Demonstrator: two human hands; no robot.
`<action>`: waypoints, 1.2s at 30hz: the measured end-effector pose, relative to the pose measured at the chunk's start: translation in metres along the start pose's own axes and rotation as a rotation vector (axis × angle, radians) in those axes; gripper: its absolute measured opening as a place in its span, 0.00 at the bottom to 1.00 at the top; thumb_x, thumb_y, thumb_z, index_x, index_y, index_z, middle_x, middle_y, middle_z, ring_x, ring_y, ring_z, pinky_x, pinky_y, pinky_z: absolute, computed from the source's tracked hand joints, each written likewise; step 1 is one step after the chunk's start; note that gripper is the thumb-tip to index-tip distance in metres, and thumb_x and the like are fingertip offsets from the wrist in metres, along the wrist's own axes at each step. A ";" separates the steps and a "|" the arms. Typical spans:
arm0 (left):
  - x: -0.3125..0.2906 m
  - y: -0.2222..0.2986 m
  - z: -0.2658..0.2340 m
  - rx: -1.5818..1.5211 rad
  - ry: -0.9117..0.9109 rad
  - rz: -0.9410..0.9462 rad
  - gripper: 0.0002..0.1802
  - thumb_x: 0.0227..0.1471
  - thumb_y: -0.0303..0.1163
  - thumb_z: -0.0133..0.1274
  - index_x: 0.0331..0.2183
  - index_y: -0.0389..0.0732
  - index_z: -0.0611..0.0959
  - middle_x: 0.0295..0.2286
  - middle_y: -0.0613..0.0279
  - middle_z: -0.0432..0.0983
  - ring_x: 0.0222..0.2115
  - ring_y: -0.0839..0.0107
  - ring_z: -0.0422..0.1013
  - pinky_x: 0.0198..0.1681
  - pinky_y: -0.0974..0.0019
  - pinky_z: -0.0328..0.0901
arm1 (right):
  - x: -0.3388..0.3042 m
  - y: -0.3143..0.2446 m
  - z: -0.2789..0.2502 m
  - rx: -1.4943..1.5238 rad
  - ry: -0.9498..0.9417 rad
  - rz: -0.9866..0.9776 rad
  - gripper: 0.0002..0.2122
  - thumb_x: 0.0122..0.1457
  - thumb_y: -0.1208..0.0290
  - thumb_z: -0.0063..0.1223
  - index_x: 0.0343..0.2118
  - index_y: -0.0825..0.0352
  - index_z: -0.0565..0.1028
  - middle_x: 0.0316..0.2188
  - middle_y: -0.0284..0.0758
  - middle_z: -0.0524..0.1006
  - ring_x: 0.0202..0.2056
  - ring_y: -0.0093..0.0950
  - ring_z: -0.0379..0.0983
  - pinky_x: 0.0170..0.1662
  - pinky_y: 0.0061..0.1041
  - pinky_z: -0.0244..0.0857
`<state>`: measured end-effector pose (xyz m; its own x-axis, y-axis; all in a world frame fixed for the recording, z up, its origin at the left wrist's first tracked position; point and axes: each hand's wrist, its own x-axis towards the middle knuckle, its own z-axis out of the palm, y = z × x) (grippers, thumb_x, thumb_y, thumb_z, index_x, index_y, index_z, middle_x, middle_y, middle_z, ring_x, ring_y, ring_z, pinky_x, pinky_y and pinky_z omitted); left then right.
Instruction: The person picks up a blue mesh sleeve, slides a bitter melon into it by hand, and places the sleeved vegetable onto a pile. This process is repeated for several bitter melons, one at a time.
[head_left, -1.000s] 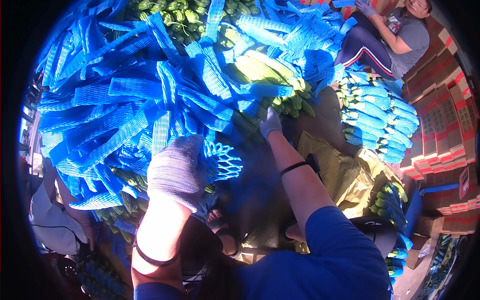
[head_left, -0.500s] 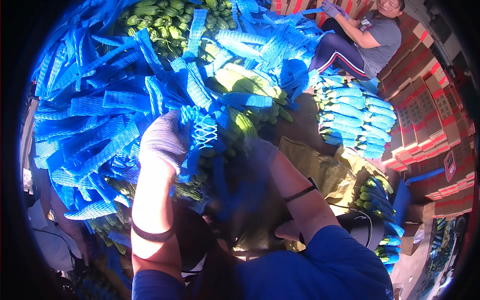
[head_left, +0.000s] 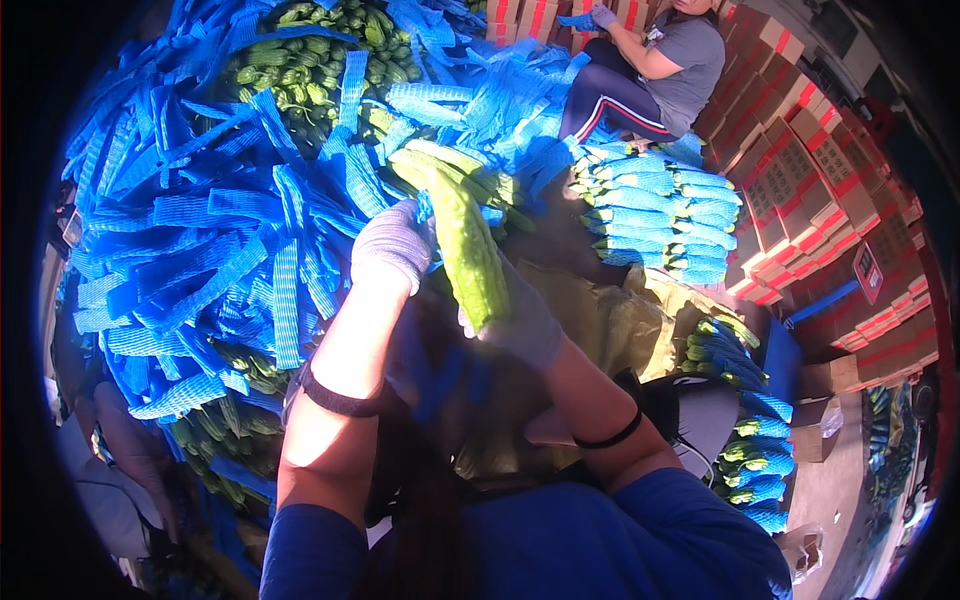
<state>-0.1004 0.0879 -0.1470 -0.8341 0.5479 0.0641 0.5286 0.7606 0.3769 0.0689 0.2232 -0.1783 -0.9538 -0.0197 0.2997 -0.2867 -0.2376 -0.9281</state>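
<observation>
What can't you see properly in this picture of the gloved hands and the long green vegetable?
Head view only:
- The lower end of the long green vegetable: covered by the right hand.
- The left hand fingertips: behind the vegetable and the blue net sleeves.
- The green vegetables in the far pile: too small and bent by the lens to tell their kind.
- The seated person: cut off by the top edge.

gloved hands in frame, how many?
3. The left hand and right hand are at centre, both on one long green gourd. A co-worker's gloved hand shows at the top edge; that person's other hand is hidden.
</observation>
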 end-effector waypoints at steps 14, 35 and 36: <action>-0.027 0.025 0.012 -1.346 0.023 -0.203 0.13 0.59 0.31 0.51 0.44 0.36 0.79 0.33 0.65 0.78 0.32 0.78 0.72 0.37 0.73 0.67 | -0.043 0.010 -0.045 -0.987 0.299 0.126 0.29 0.48 0.57 0.65 0.51 0.65 0.71 0.43 0.40 0.73 0.45 0.37 0.70 0.49 0.36 0.63; -0.065 0.028 -0.036 -0.073 0.246 0.099 0.21 0.39 0.30 0.60 0.41 0.46 0.80 0.33 0.51 0.79 0.36 0.53 0.76 0.42 0.56 0.69 | -0.044 0.003 -0.006 -1.282 0.465 0.018 0.28 0.47 0.57 0.65 0.50 0.67 0.71 0.44 0.43 0.75 0.46 0.42 0.72 0.49 0.38 0.66; -0.060 0.026 -0.032 -0.122 0.339 0.082 0.19 0.40 0.29 0.59 0.39 0.45 0.79 0.32 0.50 0.79 0.36 0.53 0.76 0.40 0.56 0.68 | -0.044 0.003 -0.007 -1.282 0.468 0.017 0.28 0.47 0.57 0.65 0.50 0.67 0.71 0.44 0.43 0.75 0.46 0.42 0.72 0.49 0.38 0.66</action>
<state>-0.0416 0.0642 -0.1118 -0.8053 0.4435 0.3935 0.5904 0.6606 0.4638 0.1093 0.2301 -0.1953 -0.8256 0.3751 0.4216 0.0884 0.8239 -0.5598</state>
